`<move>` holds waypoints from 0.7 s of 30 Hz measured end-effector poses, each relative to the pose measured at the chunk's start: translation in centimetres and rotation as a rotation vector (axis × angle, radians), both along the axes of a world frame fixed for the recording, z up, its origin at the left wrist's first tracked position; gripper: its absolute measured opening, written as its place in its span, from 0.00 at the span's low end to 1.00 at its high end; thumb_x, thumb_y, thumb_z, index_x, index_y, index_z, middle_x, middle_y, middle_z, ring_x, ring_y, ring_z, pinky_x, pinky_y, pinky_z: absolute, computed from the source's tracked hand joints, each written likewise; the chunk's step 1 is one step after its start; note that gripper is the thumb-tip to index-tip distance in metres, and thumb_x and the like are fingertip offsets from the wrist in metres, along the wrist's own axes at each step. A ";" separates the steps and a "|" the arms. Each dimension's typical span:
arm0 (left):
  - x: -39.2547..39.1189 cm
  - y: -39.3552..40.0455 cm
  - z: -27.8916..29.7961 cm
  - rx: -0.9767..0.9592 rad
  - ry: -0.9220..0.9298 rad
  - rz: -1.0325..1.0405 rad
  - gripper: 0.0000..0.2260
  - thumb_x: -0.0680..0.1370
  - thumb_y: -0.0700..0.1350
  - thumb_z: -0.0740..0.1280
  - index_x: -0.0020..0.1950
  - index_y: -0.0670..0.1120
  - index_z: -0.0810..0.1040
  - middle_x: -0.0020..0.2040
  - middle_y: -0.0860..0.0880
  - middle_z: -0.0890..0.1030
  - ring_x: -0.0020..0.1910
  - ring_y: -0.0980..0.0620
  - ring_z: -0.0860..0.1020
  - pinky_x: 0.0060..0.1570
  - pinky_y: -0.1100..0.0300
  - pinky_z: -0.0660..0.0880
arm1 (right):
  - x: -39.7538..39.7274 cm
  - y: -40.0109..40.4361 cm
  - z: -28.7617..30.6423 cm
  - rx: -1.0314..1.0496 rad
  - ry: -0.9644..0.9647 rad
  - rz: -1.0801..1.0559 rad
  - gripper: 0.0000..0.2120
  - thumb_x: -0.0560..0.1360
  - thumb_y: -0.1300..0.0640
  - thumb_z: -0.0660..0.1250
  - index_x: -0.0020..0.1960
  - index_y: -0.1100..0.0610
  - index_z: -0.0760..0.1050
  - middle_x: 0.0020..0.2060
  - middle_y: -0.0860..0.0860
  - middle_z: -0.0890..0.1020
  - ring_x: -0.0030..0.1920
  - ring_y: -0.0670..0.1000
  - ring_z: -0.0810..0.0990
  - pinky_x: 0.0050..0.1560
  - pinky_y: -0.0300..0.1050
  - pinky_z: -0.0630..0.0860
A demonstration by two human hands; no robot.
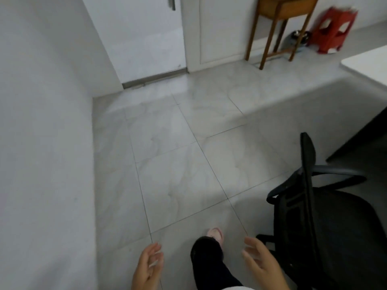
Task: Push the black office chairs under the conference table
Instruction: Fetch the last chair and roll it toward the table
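Note:
A black office chair (326, 216) with a mesh back and curved armrests stands at the lower right, seen from behind its backrest. The white top of the conference table (368, 65) juts in at the right edge, with its dark side panel below, beyond the chair. My left hand (146, 266) hovers at the bottom centre with fingers loosely curled and apart, holding nothing. My right hand (261, 262) is just left of the chair's base, fingers spread, touching nothing.
A white wall runs along the left. A white door (142, 38) stands at the back. A wooden side table (280, 24) and a red plastic stool (333, 30) stand at the far right. My dark trouser leg and pink slipper (215, 235) step over pale floor tiles.

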State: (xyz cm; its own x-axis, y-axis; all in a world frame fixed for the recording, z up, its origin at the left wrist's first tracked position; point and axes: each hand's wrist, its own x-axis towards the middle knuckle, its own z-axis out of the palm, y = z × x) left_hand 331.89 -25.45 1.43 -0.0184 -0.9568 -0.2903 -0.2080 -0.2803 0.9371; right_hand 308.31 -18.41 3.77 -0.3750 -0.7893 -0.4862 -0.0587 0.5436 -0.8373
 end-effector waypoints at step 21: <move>-32.2 -26.4 1.5 0.001 -0.015 -0.943 0.13 0.72 0.34 0.66 0.44 0.53 0.71 0.46 0.50 0.77 0.38 0.66 0.79 0.37 0.79 0.71 | -16.3 -11.2 3.4 -0.102 0.378 -0.865 0.18 0.72 0.62 0.66 0.52 0.42 0.69 0.52 0.40 0.74 0.51 0.37 0.75 0.47 0.30 0.70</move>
State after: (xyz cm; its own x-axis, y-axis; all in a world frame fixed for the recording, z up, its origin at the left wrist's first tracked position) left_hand 299.66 -51.88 2.92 -0.7813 -0.5487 -0.2976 -0.3615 0.0092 0.9323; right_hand 292.00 -29.59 7.18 -0.9679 -0.1961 -0.1570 0.0533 0.4504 -0.8913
